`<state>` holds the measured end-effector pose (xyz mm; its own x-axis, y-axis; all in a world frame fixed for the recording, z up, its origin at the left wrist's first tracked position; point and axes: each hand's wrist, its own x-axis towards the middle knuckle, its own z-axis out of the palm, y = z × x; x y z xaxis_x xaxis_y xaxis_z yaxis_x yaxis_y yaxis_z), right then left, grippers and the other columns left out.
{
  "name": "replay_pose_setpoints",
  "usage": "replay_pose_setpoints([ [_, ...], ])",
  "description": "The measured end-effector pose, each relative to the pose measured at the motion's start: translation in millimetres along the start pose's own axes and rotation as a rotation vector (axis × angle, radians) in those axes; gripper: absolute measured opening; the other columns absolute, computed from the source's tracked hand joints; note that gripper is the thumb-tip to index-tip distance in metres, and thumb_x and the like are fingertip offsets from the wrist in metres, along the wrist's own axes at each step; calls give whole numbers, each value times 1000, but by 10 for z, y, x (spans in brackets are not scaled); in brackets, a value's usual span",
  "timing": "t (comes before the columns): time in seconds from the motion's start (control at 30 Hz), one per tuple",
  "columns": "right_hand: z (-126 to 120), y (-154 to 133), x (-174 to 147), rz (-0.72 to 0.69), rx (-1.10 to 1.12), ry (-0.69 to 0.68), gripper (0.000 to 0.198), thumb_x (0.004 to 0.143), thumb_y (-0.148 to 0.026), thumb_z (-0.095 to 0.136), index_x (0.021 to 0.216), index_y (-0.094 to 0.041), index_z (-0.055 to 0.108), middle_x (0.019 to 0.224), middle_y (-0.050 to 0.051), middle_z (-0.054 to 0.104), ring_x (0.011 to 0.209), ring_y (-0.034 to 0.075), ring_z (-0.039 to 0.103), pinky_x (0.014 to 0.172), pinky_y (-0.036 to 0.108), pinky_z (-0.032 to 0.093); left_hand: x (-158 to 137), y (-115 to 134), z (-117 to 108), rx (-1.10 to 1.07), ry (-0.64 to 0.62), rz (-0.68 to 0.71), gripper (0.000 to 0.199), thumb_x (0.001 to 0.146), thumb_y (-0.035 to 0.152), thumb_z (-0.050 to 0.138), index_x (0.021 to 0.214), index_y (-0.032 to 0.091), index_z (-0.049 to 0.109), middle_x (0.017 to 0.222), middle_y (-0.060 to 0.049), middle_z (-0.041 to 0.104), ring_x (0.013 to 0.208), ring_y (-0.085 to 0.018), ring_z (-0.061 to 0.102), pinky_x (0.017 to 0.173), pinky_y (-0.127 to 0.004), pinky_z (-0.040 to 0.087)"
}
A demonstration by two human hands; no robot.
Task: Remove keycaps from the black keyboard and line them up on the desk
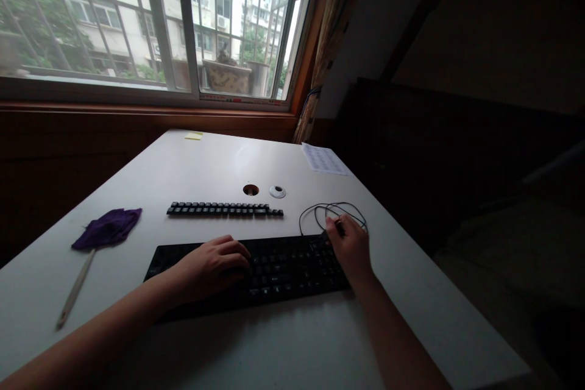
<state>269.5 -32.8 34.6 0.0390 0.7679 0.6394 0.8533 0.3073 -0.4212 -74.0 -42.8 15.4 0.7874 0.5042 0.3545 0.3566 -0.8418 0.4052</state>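
A black keyboard (pixel 278 274) lies across the near part of the white table. My left hand (pixel 222 265) rests on its left half, palm down, fingers apart and curved over the keys. Above the keyboard's upper right corner is my right hand (pixel 350 244), its thumb and fingers pinched together. Something small and dark shows at the fingertips, too dim to name. Behind the keyboard, removed black keycaps (pixel 223 209) stand in two rows. A thin black cable (pixel 315 207) is looped beside and behind my right hand.
At the left lies a purple cloth (pixel 109 228) over the end of a pale handle (pixel 75 292). A cable hole (pixel 251 189) has its round white cover (pixel 277 191) beside it. Farther back are a printed sheet (pixel 324 159) and a yellow sticky note (pixel 194 135). A barred window (pixel 192 24) stands beyond.
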Motion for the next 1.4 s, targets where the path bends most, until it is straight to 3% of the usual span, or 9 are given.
replay_pose_setpoints([
  [0.23, 60, -33, -25, -55, -30, -104, 29, 94, -39, 49, 71, -23, 49, 66, 1, 56, 62, 17, 53, 65, 28, 40, -4, 5, 0, -1, 19, 13, 14, 92, 23, 62, 105, 22, 67, 111, -7, 65, 98, -21, 59, 83, -36, 55],
  [0.4, 84, 69, -21, 2, -101, -293, 35, 95, -39, 45, 67, -22, 54, 64, 3, 62, 64, 19, 61, 65, 28, 39, -16, 4, 7, 7, -12, -11, 14, 93, 22, 61, 106, 22, 66, 113, -8, 65, 99, -22, 59, 84, -36, 54],
  [0.53, 108, 112, -25, 70, -122, -355, 44, 98, -40, 38, 61, -22, 55, 62, 6, 64, 65, 22, 64, 63, 29, 38, -18, 8, -1, 11, -21, -10, 14, 93, 23, 60, 106, 22, 65, 113, -8, 64, 99, -22, 59, 84, -36, 55],
  [1.07, 202, 177, -12, 244, -98, -309, 54, 95, -46, 34, 46, -25, 42, 44, 6, 56, 47, 20, 55, 51, 30, 34, -1, 11, -6, -14, 23, 22, 14, 92, 22, 60, 105, 21, 67, 109, -8, 66, 96, -21, 60, 83, -35, 55],
  [1.4, 142, 152, -26, 193, -43, -264, 52, 95, -48, 37, 48, -25, 38, 45, 4, 53, 47, 19, 53, 52, 29, 34, -1, 29, -16, -4, 12, 9, 14, 92, 21, 60, 105, 21, 66, 110, -8, 65, 97, -21, 60, 83, -35, 55],
])
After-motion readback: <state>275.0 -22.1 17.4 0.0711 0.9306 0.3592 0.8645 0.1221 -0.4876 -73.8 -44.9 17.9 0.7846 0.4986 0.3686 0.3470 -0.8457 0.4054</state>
